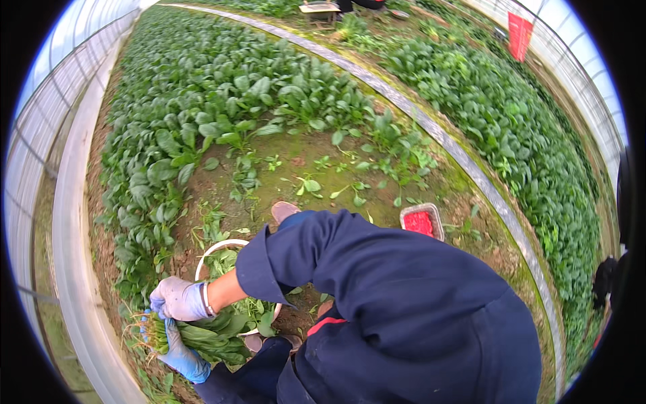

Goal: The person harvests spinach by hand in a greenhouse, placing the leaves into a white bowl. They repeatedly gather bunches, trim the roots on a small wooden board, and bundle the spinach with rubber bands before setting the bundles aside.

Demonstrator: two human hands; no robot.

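Observation:
My left hand [184, 356], in a blue glove, grips a bunch of leafy greens [214, 336] that look like spinach. The bunch lies sideways, its pale roots [141, 336] pointing left and its leaves toward my legs. Against the top of the stems rests my right hand [179, 299], in a pale purple glove with a white band at the wrist. Its fingers are curled and partly hidden, so what they hold is unclear. Under my right forearm stands a white-rimmed tub [201, 260] with loose green leaves [222, 262] in it; the forearm covers part of it.
A tray [440, 230] with bright red contents sits on soil beyond my right sleeve. Dense leafy plants [202, 76] grow ahead and left. A grey strip [383, 91] divides the beds. Greenhouse plastic [75, 166] borders the left. A stool [319, 7] and part of a person appear far off.

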